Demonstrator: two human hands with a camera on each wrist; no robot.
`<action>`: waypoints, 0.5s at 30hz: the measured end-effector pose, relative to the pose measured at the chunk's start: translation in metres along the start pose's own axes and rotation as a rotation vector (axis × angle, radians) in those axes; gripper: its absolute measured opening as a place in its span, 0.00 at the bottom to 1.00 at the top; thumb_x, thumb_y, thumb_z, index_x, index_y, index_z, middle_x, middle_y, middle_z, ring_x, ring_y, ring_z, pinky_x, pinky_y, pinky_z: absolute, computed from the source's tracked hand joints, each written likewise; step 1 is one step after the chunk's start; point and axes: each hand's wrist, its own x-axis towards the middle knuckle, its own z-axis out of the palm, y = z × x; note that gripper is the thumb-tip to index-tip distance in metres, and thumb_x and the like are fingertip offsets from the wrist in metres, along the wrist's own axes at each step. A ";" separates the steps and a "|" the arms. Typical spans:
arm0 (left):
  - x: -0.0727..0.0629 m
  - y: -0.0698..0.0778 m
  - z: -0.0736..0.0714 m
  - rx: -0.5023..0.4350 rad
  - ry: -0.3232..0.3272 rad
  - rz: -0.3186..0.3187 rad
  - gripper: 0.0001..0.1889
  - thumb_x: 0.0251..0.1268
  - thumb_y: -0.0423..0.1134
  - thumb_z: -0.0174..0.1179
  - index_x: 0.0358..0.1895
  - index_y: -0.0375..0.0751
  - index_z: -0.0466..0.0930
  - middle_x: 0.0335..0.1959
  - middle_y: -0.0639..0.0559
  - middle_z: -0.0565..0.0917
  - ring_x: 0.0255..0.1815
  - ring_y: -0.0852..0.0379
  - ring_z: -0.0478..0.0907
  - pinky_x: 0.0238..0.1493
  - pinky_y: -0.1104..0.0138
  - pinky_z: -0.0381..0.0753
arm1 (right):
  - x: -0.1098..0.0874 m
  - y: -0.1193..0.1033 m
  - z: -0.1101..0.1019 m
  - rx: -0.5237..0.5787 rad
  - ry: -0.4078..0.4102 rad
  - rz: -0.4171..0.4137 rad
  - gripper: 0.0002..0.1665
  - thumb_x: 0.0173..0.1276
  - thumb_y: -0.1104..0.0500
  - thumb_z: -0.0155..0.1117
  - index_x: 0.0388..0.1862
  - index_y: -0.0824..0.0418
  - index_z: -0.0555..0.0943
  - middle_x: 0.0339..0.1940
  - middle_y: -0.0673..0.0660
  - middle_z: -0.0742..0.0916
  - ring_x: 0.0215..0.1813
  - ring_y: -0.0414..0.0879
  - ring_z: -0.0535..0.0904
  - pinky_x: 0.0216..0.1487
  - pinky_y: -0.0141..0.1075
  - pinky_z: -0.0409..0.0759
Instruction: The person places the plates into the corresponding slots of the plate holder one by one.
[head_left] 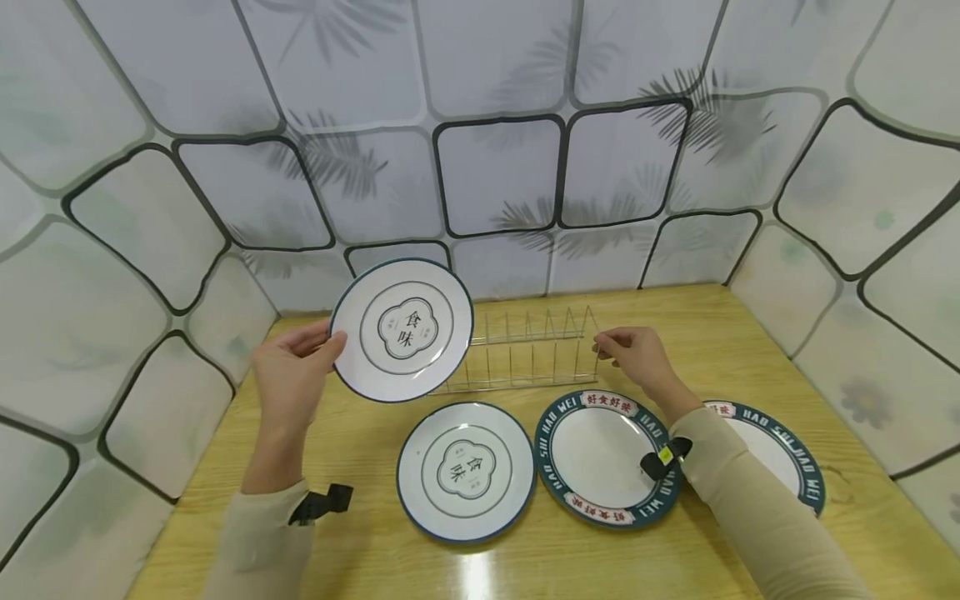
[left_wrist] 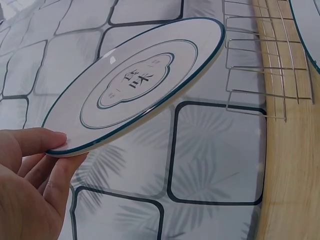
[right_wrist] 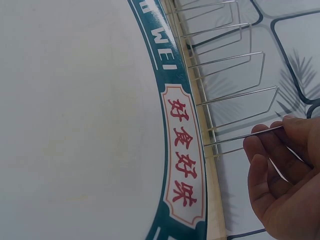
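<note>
My left hand (head_left: pixel 292 371) pinches the edge of a white plate (head_left: pixel 442 358) with a thin blue rim, thumb on its upper face and fingers beneath. Tilted and raised, the plate overlaps the left end of a wire dish rack (head_left: pixel 510 385) in the head view. At the rack's right end, my right hand (head_left: pixel 637 358) pinches the last wire divider (right_wrist: pixel 245 134) between thumb and fingers. A matching blue-rimmed plate (head_left: pixel 465 521) lies flat in front of the rack. Beside it is a plate with a wide green lettered rim (head_left: pixel 551 454).
Another green-rimmed plate (head_left: pixel 810 475) lies at the right, partly hidden under my right forearm. Everything stands on a wooden table (head_left: pixel 360 500). Patterned panels (head_left: pixel 495 175) rise behind it and along both sides.
</note>
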 end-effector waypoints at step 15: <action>0.005 0.003 0.029 -0.075 -0.069 0.106 0.12 0.57 0.28 0.71 0.45 0.29 0.87 0.36 0.47 0.87 0.38 0.57 0.84 0.39 0.72 0.85 | 0.001 0.001 0.001 0.002 0.004 0.004 0.25 0.76 0.48 0.56 0.53 0.70 0.82 0.46 0.65 0.86 0.48 0.55 0.82 0.50 0.53 0.82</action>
